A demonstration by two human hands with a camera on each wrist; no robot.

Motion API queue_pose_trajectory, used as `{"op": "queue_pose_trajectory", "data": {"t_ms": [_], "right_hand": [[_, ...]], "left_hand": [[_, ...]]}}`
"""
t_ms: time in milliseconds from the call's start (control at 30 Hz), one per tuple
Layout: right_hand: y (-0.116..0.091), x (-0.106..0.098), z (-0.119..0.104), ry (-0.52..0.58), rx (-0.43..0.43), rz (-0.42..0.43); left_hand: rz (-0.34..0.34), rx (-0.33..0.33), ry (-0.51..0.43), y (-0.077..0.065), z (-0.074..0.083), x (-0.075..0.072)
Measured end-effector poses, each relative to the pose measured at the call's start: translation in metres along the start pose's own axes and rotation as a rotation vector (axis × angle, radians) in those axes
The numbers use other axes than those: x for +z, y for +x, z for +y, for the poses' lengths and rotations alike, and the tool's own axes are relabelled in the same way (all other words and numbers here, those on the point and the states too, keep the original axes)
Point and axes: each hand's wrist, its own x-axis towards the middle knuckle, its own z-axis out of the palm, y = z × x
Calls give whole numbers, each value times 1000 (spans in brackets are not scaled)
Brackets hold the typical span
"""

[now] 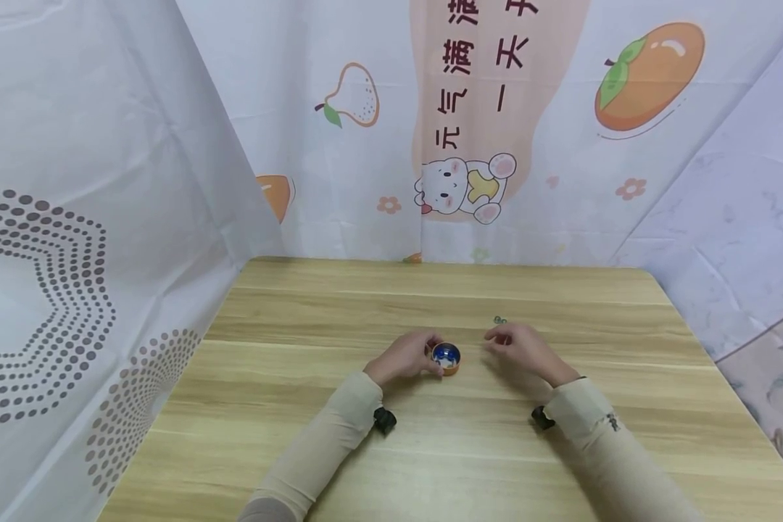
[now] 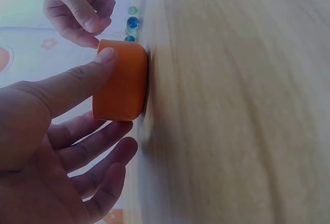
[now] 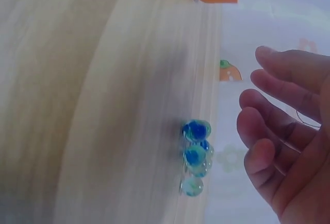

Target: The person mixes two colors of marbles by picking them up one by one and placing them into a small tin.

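Note:
In the head view my left hand (image 1: 406, 355) grips a small round orange container (image 1: 452, 370) that stands on the table. Its thumb presses one side and its fingers lie round the other, as the left wrist view shows on the container's orange wall (image 2: 121, 82). Blue shows inside it from above, too small to make out fully. My right hand (image 1: 525, 351) hovers to the right with loosely bent fingers and nothing in them. Several clear glass marbles (image 3: 195, 156) with blue and green swirls lie on the table beside that hand, apart from its fingertips.
The wood-grain table (image 1: 339, 297) reaches back to a white curtain (image 1: 365, 174) printed with fruit, a cartoon animal and lettering. Another curtain (image 1: 163, 217) with dotted patterns hangs along the left side. A black strap (image 1: 384, 420) sits on the left wrist.

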Motion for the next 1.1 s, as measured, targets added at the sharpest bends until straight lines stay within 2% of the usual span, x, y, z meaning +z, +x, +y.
{"op": "queue_pose_trajectory", "data": {"t_ms": [233, 533, 733, 1100], "right_hand": [[0, -15, 7, -19, 2, -5], [0, -36, 12, -112, 3, 13], [-2, -38, 21, -146, 63, -23], [-1, -27, 38, -233, 118, -74]], "left_hand": [[6, 4, 0, -1, 1, 0], [17, -7, 21, -1, 0, 0], [18, -3, 28, -2, 2, -2], [13, -11, 33, -1, 1, -1]]}}
